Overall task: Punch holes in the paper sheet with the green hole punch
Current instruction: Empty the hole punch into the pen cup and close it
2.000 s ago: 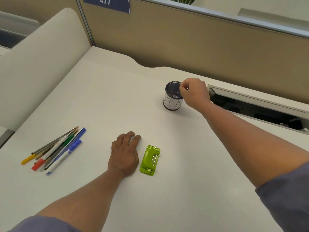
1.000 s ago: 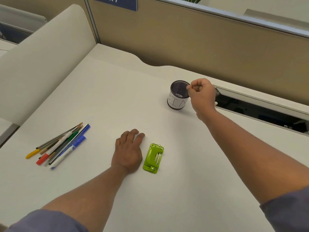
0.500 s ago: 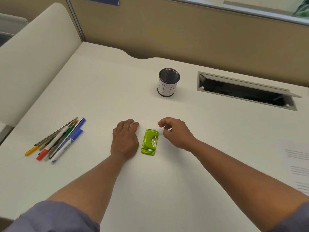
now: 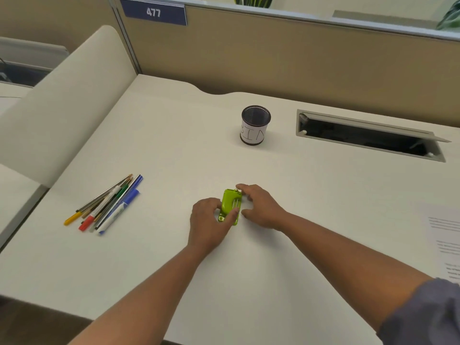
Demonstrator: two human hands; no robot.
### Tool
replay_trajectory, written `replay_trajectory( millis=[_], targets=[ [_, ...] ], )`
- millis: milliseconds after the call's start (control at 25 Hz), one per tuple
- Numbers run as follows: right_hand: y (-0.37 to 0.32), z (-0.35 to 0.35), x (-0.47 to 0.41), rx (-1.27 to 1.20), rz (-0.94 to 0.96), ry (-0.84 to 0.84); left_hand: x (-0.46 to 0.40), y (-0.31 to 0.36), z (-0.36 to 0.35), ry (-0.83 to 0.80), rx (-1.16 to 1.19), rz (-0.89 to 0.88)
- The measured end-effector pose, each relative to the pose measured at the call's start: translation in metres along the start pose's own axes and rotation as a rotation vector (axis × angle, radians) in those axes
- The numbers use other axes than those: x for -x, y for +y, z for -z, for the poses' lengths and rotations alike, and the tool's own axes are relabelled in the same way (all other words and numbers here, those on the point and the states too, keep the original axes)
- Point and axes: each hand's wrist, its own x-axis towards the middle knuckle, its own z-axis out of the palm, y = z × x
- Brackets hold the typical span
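Green hole punch (image 4: 231,206) held on the surface (image 4: 174,150) by both hands.
Left hand (image 4: 207,224) and right hand (image 4: 261,207) each curled a grip round it; beyond the punch stood a mesh cup (image 4: 255,125).

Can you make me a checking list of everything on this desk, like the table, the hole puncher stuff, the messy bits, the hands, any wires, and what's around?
Surface: smooth cream desk top, bare where it shows.
Job's things: small lime-green plastic hole punch lies flat between both hands; white printed paper sheet lies apart at the right edge, partly out of frame.
Clutter: bundle of coloured pens and pencils to the left; black mesh cup with a white paper label stands upright behind.
Grips: left hand holds the punch's near end, thumb across it; right hand touches its far corner with curled fingers.
Cables: nothing seen.
Surroundings: tan partition wall, blue sign reading 477, open grey cable hatch.
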Motion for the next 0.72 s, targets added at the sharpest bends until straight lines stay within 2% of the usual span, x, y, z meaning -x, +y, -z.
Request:
replay_trajectory(
  millis=[160, 400, 720],
  targets=[
    [0.001, -0.003, 0.000, 0.008, 0.012, 0.000, 0.003, 0.008, -0.007, 0.031, 0.003, 0.060],
    [0.001, -0.005, -0.001, -0.047, 0.003, 0.031, 0.002, 0.016, -0.009, 0.016, 0.147, 0.151],
    [0.001, -0.004, -0.001, -0.112, -0.020, 0.038, 0.002, 0.021, -0.009, 0.005, 0.177, 0.184]
  ],
)
